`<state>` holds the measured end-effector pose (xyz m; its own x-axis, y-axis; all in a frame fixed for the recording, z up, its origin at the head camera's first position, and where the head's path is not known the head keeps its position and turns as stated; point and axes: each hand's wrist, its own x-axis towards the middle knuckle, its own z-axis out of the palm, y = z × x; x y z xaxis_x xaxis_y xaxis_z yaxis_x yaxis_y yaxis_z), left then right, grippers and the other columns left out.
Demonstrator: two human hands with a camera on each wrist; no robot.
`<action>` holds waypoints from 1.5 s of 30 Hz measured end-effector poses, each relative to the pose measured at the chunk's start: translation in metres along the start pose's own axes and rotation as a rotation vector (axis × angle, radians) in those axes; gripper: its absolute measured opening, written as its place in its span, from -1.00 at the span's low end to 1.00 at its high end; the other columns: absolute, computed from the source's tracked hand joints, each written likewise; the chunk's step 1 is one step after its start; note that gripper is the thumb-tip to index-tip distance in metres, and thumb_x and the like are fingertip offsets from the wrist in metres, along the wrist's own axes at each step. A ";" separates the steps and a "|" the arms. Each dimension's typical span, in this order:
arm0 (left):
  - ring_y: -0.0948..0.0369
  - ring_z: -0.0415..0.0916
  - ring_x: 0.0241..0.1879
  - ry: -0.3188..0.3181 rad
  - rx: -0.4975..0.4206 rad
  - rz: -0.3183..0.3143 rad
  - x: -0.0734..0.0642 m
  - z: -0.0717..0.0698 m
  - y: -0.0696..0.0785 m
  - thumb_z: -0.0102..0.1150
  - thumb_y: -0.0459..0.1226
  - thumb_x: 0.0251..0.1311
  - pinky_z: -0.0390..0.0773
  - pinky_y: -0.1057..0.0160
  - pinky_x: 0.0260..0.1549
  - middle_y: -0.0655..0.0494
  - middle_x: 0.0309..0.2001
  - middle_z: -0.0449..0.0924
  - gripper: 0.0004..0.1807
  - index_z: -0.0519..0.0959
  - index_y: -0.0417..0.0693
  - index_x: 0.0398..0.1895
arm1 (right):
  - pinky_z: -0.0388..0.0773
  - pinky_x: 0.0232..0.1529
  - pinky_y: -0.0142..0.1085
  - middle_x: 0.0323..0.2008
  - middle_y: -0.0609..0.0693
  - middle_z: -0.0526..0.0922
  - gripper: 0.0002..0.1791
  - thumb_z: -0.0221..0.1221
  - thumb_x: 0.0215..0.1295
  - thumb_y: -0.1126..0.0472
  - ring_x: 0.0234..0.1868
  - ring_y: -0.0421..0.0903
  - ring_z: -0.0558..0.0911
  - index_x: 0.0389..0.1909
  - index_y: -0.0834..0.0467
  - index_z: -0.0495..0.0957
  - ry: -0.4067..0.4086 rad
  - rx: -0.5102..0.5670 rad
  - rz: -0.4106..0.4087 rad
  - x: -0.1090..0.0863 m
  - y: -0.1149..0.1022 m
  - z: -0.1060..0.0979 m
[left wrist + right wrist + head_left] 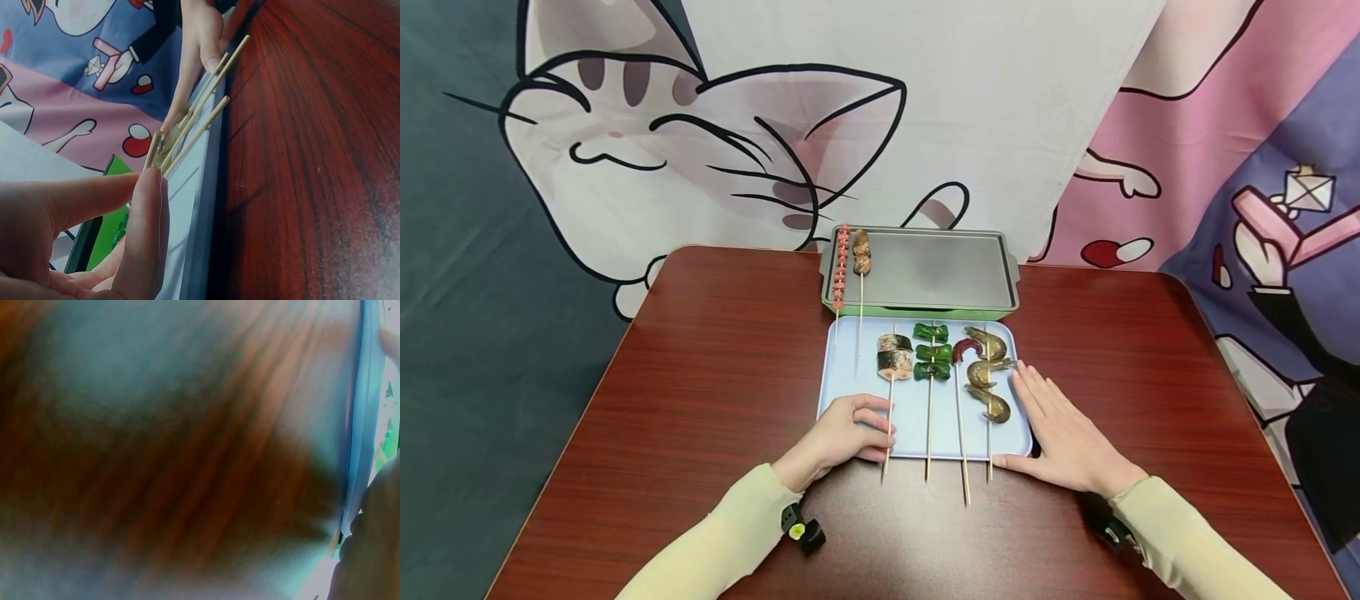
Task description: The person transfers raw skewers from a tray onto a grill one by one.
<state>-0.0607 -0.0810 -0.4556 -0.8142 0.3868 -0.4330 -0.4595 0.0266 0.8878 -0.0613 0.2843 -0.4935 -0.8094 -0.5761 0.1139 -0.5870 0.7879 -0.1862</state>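
Note:
My left hand (855, 431) pinches the wooden stick of a skewer threaded with fish chunks (895, 358), over the front left of a pale blue tray (850, 367). In the left wrist view, the thumb and index finger meet at this stick (154, 150). Flat against the tray's right edge lies my right hand (1063, 437), fingers straight, thumb at the front rim. Between the hands, the tray bears a green pepper skewer (932, 353), a skewer with a dark red curled piece (967, 348) and a shrimp skewer (987, 373). Their stick ends jut past the front rim.
Behind the tray stands a grey griddle pan (940, 267) with a green side. A red sausage skewer (841, 267) and a browned meat skewer (861, 252) lie on its left, sticks reaching over the tray. All stand on a brown wooden table (700, 350) before printed cloths.

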 end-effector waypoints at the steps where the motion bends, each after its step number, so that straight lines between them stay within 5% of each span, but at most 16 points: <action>1: 0.10 0.70 -0.35 -0.001 0.000 0.001 0.000 0.000 -0.001 0.31 -0.61 0.14 0.78 0.15 -0.34 -0.24 -0.16 0.65 -0.43 0.41 -0.47 0.26 | -0.05 0.56 0.03 0.58 0.29 -0.07 0.36 0.25 0.08 -0.54 0.55 0.25 0.02 0.56 0.40 0.02 -0.001 0.000 0.001 0.000 0.000 0.000; 10: 0.07 0.70 -0.33 -0.006 0.013 0.035 -0.001 -0.005 -0.006 0.30 -0.61 0.15 0.78 0.11 -0.31 -0.24 -0.17 0.64 -0.42 0.42 -0.44 0.27 | -0.15 0.58 -0.07 0.59 0.27 -0.10 0.36 0.24 0.09 -0.55 0.56 0.23 -0.01 0.57 0.38 0.00 -0.016 0.006 0.010 0.000 0.000 0.001; 26: 0.07 0.70 -0.34 -0.013 0.037 0.067 -0.009 -0.003 -0.004 0.29 -0.60 0.13 0.78 0.12 -0.34 -0.27 -0.17 0.63 -0.46 0.45 -0.45 0.23 | -0.02 0.56 0.02 0.57 0.31 -0.03 0.33 0.24 0.12 -0.52 0.54 0.28 0.05 0.55 0.41 0.03 0.012 0.006 -0.007 -0.001 -0.002 -0.002; 45: 0.09 0.69 -0.41 -0.059 0.115 0.136 -0.019 0.013 0.018 0.34 -0.57 0.10 0.78 0.12 -0.38 -0.14 -0.27 0.64 -0.46 0.51 -0.39 0.21 | -0.05 0.56 0.01 0.58 0.30 -0.06 0.33 0.23 0.14 -0.52 0.55 0.27 0.03 0.56 0.40 0.00 -0.022 0.005 0.010 0.000 -0.002 -0.003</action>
<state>-0.0493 -0.0757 -0.4292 -0.8421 0.4473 -0.3012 -0.3006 0.0744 0.9508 -0.0597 0.2835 -0.4899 -0.8145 -0.5731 0.0901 -0.5789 0.7925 -0.1921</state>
